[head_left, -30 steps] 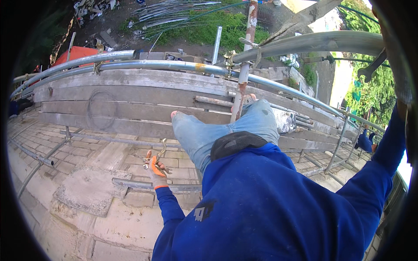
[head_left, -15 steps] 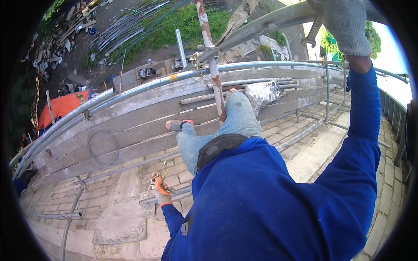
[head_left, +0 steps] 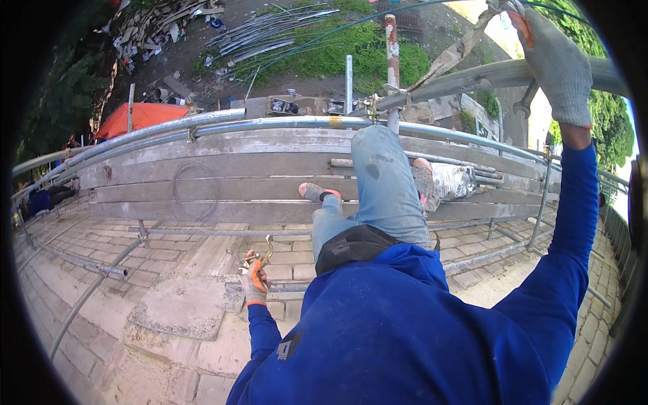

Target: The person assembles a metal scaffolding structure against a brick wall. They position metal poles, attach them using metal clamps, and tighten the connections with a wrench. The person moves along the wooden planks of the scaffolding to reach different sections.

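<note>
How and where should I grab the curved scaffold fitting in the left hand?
Probably by the free end of the curved scaffold fitting, from the far side: that end juts past the gloved left hand, which seems to cover its base.

We see bright daylight, washed-out glare at upper right, dim foliage (head_left: 57,128) at left, and fisheye-bowed pipes (head_left: 290,123).

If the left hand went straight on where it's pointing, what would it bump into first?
The left hand would probably meet the grey pipe beside the planks first, though depth is hard to judge.
</note>
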Demonstrator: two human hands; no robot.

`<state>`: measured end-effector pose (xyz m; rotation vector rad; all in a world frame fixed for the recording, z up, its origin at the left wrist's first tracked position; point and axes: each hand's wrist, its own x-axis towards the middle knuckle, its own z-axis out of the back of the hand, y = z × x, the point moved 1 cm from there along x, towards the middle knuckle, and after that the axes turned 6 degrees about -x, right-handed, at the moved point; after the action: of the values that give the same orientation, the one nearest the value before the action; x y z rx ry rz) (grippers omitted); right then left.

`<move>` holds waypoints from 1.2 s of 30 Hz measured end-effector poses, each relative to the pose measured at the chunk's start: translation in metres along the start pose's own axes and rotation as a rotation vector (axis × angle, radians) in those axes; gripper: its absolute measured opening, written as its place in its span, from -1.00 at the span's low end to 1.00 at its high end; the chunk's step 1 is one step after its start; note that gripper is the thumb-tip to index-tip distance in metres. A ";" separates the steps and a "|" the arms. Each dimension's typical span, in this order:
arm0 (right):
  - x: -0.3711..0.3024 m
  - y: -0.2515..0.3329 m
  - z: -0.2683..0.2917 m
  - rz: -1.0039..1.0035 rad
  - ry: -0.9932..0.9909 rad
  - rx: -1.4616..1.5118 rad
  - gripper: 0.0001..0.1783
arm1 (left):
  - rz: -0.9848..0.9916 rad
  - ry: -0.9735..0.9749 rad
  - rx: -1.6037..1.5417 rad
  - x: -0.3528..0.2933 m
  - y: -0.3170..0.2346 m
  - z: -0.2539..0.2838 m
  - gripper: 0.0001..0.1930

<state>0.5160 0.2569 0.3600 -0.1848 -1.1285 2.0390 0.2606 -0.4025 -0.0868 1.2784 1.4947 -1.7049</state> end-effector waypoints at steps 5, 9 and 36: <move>-0.007 -0.009 -0.015 -0.027 0.000 0.080 -0.61 | -0.079 -0.073 0.045 -0.051 -0.022 -0.018 -0.52; 0.000 -0.011 -0.025 -0.028 0.011 0.126 -0.54 | -0.090 -0.095 -0.118 -0.089 -0.003 0.015 -0.55; 0.076 0.318 0.012 0.277 0.235 1.179 -0.63 | -0.470 -0.203 -0.706 -0.037 -0.077 0.095 -0.53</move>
<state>0.2795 0.2062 0.1402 0.0284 0.3541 2.4982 0.1802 -0.4812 -0.0249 0.3947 2.1073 -1.2921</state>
